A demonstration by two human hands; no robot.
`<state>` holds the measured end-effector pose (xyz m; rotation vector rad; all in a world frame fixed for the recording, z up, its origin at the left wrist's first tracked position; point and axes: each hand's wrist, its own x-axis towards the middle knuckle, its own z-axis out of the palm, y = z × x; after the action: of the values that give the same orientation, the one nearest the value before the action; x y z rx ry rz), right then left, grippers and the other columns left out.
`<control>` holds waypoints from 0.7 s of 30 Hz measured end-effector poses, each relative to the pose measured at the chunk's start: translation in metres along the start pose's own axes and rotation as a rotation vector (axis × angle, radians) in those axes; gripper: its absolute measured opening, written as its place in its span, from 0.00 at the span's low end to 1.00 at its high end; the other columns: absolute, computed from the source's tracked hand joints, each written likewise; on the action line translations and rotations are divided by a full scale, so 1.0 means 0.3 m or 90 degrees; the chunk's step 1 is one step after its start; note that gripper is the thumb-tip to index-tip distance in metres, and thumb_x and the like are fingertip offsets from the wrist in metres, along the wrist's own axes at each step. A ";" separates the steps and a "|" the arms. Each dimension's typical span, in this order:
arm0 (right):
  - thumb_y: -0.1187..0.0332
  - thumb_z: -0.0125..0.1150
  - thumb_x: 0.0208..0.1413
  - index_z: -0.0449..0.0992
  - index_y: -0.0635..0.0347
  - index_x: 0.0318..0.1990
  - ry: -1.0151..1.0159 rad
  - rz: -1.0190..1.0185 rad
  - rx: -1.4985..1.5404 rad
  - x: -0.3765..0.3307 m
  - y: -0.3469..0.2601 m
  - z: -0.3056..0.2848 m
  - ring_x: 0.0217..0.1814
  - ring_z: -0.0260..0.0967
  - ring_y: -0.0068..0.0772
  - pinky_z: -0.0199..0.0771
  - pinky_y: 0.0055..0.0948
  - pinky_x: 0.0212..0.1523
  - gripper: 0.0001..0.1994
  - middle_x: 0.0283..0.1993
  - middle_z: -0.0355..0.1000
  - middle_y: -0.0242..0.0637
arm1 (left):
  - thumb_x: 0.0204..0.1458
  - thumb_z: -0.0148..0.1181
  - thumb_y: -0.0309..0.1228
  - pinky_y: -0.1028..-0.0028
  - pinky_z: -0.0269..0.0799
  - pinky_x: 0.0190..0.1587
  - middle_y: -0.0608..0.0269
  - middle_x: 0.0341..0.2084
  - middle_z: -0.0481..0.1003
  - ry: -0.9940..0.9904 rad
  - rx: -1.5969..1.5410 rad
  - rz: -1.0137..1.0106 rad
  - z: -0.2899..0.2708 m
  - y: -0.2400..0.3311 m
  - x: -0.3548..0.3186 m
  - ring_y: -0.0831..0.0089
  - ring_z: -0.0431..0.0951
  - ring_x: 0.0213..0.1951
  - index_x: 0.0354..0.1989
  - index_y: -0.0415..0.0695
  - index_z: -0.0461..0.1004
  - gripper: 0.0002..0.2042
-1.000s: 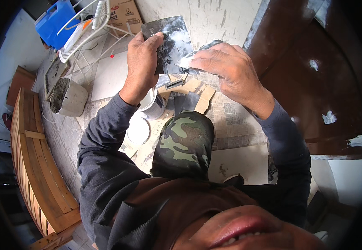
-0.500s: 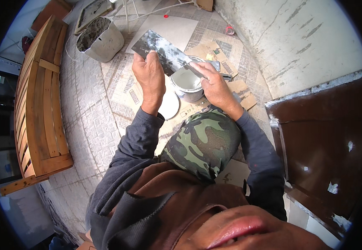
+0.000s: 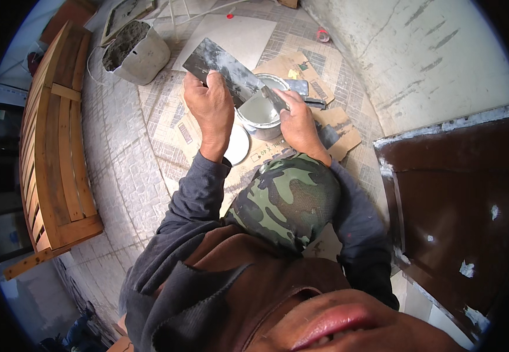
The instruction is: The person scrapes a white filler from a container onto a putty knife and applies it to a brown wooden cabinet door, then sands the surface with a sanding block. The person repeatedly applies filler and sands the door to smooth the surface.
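Observation:
My left hand [image 3: 210, 114] is closed on a rectangular steel trowel [image 3: 225, 67], its flat blade tilted up and smeared with grey and white. In my right hand [image 3: 300, 122] is a putty knife [image 3: 273, 97], its blade close to the trowel's lower right edge; I cannot tell if they touch. Just below both tools stands an open bucket [image 3: 264, 132] of whitish paste, partly covered by them. A round white lid [image 3: 239, 145] lies left of the bucket. Flattened cardboard [image 3: 348, 126] is spread underneath.
A grey tub [image 3: 144, 66] of dark material stands at far left. Along the left side runs a wooden bench [image 3: 61, 176]. On the right are a stained pale wall [image 3: 413, 58] and a brown panel [image 3: 454, 199] with white patches. A red roll [image 3: 322, 36] lies by the wall.
My right hand has shifted slightly down and left, drawing the putty knife back from the trowel's corner. The trowel has tilted a little, and its blade shows less glare.

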<state>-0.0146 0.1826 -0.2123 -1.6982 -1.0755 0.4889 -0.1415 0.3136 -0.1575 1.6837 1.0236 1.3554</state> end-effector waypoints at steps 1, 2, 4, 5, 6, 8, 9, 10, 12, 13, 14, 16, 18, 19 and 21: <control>0.84 0.45 0.54 0.70 0.70 0.62 0.007 0.012 -0.005 0.001 0.000 0.004 0.63 0.68 0.47 0.64 0.32 0.65 0.25 0.59 0.69 0.51 | 0.60 0.52 0.24 0.80 0.57 0.23 0.74 0.20 0.66 0.017 -0.011 0.049 0.004 -0.002 0.002 0.87 0.62 0.23 0.33 0.38 0.68 0.04; 0.84 0.45 0.54 0.70 0.70 0.62 0.011 0.004 -0.006 0.003 0.000 0.009 0.63 0.68 0.47 0.64 0.32 0.65 0.25 0.59 0.69 0.50 | 0.59 0.52 0.24 0.79 0.58 0.23 0.73 0.20 0.66 0.015 -0.007 0.070 0.009 -0.006 0.007 0.87 0.62 0.23 0.32 0.37 0.67 0.05; 0.85 0.46 0.53 0.70 0.69 0.62 0.017 -0.008 -0.004 0.008 -0.003 0.018 0.63 0.68 0.47 0.63 0.32 0.65 0.26 0.59 0.69 0.50 | 0.58 0.51 0.24 0.77 0.59 0.23 0.71 0.19 0.66 -0.003 0.023 0.098 0.026 -0.019 0.008 0.85 0.62 0.22 0.31 0.36 0.67 0.05; 0.85 0.45 0.53 0.70 0.69 0.62 -0.012 -0.019 0.017 0.010 -0.005 0.022 0.63 0.68 0.46 0.63 0.32 0.66 0.26 0.59 0.69 0.49 | 0.58 0.51 0.25 0.76 0.60 0.23 0.70 0.19 0.66 -0.014 0.048 0.106 0.036 -0.028 0.004 0.84 0.62 0.22 0.31 0.36 0.67 0.05; 0.85 0.45 0.53 0.70 0.69 0.62 -0.023 -0.025 0.038 0.012 -0.009 0.025 0.63 0.68 0.45 0.63 0.31 0.66 0.26 0.59 0.69 0.49 | 0.57 0.51 0.25 0.74 0.60 0.23 0.68 0.18 0.66 -0.024 0.072 0.115 0.049 -0.041 -0.005 0.82 0.62 0.22 0.30 0.36 0.66 0.05; 0.85 0.45 0.52 0.71 0.69 0.61 -0.035 -0.054 0.058 0.015 -0.016 0.028 0.61 0.69 0.47 0.65 0.32 0.64 0.26 0.58 0.70 0.50 | 0.55 0.51 0.24 0.66 0.63 0.30 0.56 0.23 0.66 -0.016 0.110 0.089 0.076 -0.073 -0.033 0.70 0.66 0.27 0.31 0.33 0.66 0.06; 0.85 0.45 0.52 0.72 0.69 0.61 -0.037 -0.075 0.059 0.017 -0.020 0.028 0.60 0.69 0.48 0.67 0.34 0.62 0.26 0.57 0.70 0.51 | 0.54 0.50 0.24 0.62 0.64 0.33 0.51 0.26 0.66 -0.023 0.101 0.061 0.088 -0.093 -0.050 0.63 0.66 0.29 0.31 0.32 0.65 0.06; 0.85 0.45 0.52 0.73 0.70 0.60 -0.040 -0.094 0.059 0.017 -0.024 0.026 0.60 0.70 0.50 0.69 0.35 0.61 0.25 0.56 0.71 0.52 | 0.54 0.50 0.23 0.58 0.64 0.37 0.47 0.29 0.65 -0.030 0.093 0.029 0.099 -0.114 -0.067 0.55 0.67 0.31 0.32 0.31 0.65 0.06; 0.85 0.45 0.52 0.72 0.70 0.60 -0.067 -0.096 0.069 0.015 -0.029 0.014 0.60 0.69 0.50 0.68 0.33 0.61 0.26 0.56 0.71 0.51 | 0.54 0.49 0.23 0.55 0.65 0.41 0.44 0.31 0.67 -0.045 0.130 0.022 0.110 -0.158 -0.095 0.51 0.69 0.35 0.34 0.31 0.66 0.05; 0.85 0.45 0.52 0.72 0.70 0.61 -0.077 -0.116 0.077 0.014 -0.029 0.005 0.61 0.69 0.49 0.68 0.32 0.62 0.26 0.56 0.71 0.51 | 0.53 0.49 0.23 0.54 0.65 0.42 0.44 0.32 0.68 -0.043 0.144 0.023 0.110 -0.179 -0.103 0.50 0.69 0.36 0.34 0.31 0.67 0.05; 0.84 0.45 0.53 0.71 0.71 0.61 -0.059 -0.088 0.085 0.012 -0.028 -0.007 0.61 0.69 0.45 0.66 0.31 0.63 0.25 0.57 0.70 0.49 | 0.53 0.49 0.23 0.54 0.65 0.42 0.43 0.32 0.68 -0.041 0.158 0.024 0.108 -0.200 -0.106 0.50 0.69 0.37 0.34 0.31 0.67 0.05; 0.81 0.47 0.54 0.70 0.75 0.60 -0.015 -0.084 0.105 0.010 -0.017 -0.035 0.62 0.68 0.36 0.62 0.27 0.65 0.24 0.59 0.70 0.46 | 0.54 0.50 0.24 0.54 0.66 0.43 0.40 0.32 0.68 -0.074 0.125 -0.016 0.098 -0.238 -0.102 0.48 0.70 0.37 0.34 0.30 0.67 0.07; 0.82 0.49 0.55 0.67 0.78 0.62 0.006 0.026 0.199 0.010 0.002 -0.066 0.57 0.70 0.29 0.65 0.27 0.63 0.24 0.58 0.71 0.46 | 0.54 0.51 0.25 0.53 0.66 0.43 0.40 0.31 0.68 -0.107 0.124 -0.081 0.085 -0.270 -0.091 0.47 0.70 0.36 0.34 0.29 0.67 0.08; 0.82 0.50 0.55 0.66 0.78 0.63 0.012 0.078 0.287 0.012 0.013 -0.081 0.57 0.70 0.28 0.66 0.27 0.62 0.25 0.58 0.72 0.45 | 0.54 0.52 0.26 0.56 0.68 0.38 0.42 0.27 0.70 -0.084 0.129 -0.063 0.080 -0.282 -0.084 0.53 0.72 0.31 0.34 0.29 0.68 0.09; 0.83 0.51 0.55 0.65 0.76 0.65 0.051 0.161 0.478 0.015 0.034 -0.106 0.47 0.72 0.21 0.71 0.21 0.53 0.27 0.51 0.74 0.39 | 0.55 0.51 0.25 0.66 0.68 0.31 0.54 0.25 0.72 -0.089 0.106 -0.089 0.072 -0.303 -0.074 0.69 0.71 0.27 0.37 0.30 0.70 0.08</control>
<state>0.0155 0.1683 -0.2082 -1.1627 -0.5094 0.8538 -0.1355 0.3299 -0.2518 1.7653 1.1750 1.0731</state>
